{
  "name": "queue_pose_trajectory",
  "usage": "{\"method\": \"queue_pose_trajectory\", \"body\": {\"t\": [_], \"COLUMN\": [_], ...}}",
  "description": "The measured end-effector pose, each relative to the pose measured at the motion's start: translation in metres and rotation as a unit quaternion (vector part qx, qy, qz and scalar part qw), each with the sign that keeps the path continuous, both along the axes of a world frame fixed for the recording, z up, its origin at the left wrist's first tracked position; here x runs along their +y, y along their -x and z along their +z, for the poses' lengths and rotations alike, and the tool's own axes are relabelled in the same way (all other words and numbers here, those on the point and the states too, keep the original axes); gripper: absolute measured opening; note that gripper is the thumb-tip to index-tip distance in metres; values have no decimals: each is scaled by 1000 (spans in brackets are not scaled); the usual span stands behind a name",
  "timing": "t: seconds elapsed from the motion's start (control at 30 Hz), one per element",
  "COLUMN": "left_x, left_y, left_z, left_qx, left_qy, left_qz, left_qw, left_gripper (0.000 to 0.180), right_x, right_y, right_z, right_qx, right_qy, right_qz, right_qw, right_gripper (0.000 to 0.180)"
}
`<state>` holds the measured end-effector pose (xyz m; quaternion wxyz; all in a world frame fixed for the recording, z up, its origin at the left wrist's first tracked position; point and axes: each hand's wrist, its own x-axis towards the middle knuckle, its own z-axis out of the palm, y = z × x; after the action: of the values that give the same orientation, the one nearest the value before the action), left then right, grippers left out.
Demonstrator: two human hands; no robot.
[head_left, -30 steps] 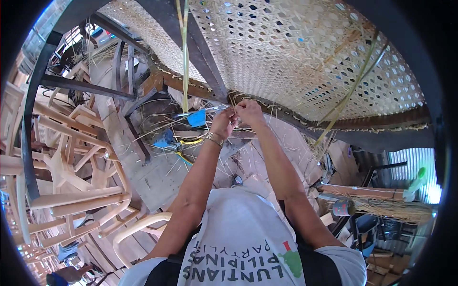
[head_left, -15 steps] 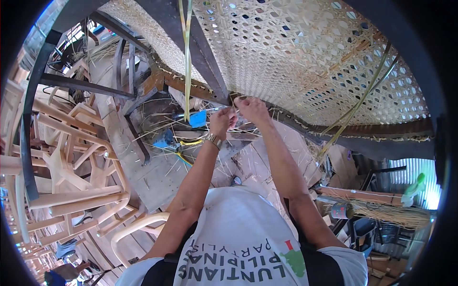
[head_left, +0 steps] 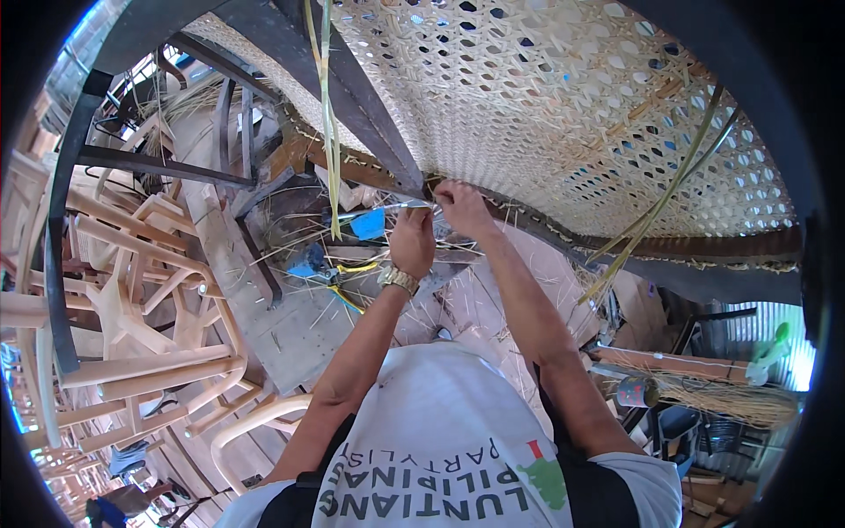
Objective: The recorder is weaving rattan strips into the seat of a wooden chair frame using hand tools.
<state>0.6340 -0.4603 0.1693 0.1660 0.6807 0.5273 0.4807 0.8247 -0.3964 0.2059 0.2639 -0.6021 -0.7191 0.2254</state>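
Above me spreads a woven cane panel (head_left: 546, 114) on a dark wooden frame (head_left: 563, 231), with a dark wooden leg (head_left: 361, 97) meeting the frame's near edge. My right hand (head_left: 466, 209) pinches at that edge, close by the joint, on what looks like a thin cane strand. Just below and left of it, my left hand (head_left: 412, 239) is closed with its fingertips together. What it holds is hidden; a thin pale rod passes close to those fingertips. Loose cane strips (head_left: 327, 123) hang left of the leg, and more strips (head_left: 656, 198) hang at the right.
Yellow-handled pliers (head_left: 345, 286), blue pieces (head_left: 368, 225) and cane scraps lie on a worn board (head_left: 308, 348). Unfinished pale wooden chairs (head_left: 150, 361) are stacked at the left. At the right are a can (head_left: 635, 392) and a bundle of cane (head_left: 722, 400).
My left hand has turned more upright and shifted slightly right and down, its fingertips staying near my right hand. The right hand keeps its place at the frame edge. The view has shifted a little.
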Motion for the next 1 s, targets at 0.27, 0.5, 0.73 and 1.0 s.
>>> {"method": "queue_pose_trajectory", "body": {"t": [0.27, 0.5, 0.73, 1.0], "left_x": [21, 26, 2, 0], "left_y": [-29, -16, -27, -30], "left_z": [37, 25, 31, -26], "left_qx": [-149, -220, -600, -668], "left_qy": [116, 247, 319, 311], "left_qz": [-85, -99, -147, -89], "left_qw": [978, 938, 718, 670], "left_gripper": [23, 35, 45, 38], "right_x": [-16, -23, 13, 2], "right_y": [-39, -12, -30, -16], "right_z": [6, 12, 8, 19], "right_qx": [-31, 34, -19, 504], "right_qy": [-130, -127, 6, 293], "right_qz": [51, 38, 20, -46], "right_qw": [990, 991, 1000, 811], "right_gripper": [35, 41, 38, 30]}}
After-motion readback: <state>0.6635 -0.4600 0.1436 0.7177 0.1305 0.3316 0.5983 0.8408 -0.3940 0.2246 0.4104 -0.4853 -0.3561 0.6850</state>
